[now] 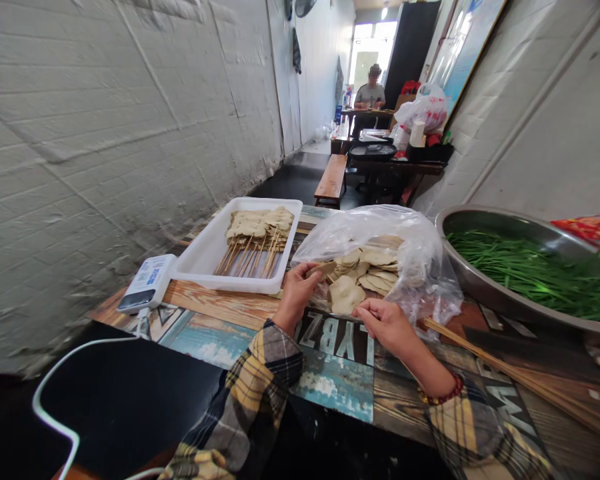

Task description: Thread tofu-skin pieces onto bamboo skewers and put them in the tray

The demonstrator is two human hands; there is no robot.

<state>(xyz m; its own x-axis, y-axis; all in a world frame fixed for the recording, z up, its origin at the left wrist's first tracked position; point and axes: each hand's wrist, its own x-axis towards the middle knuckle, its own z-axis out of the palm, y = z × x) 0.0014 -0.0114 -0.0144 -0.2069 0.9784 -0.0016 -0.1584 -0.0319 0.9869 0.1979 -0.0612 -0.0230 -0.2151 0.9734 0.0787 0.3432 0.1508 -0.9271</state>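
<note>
My left hand pinches a thin beige slice between thumb and fingers, at the mouth of a clear plastic bag. More flat beige slices lie heaped inside the bag. My right hand is closed in a pinch, its fingertips at the lower right edge of another beige slice. What exactly sits between those fingertips is too small to make out. To the left of my hands, a white plastic tray holds stacked beige slices on wooden skewers.
Loose bamboo skewers lie at the right of the patterned table. A steel basin of green chives stands behind them. A white scale with a cable sits left. Beyond are a bench and a seated person.
</note>
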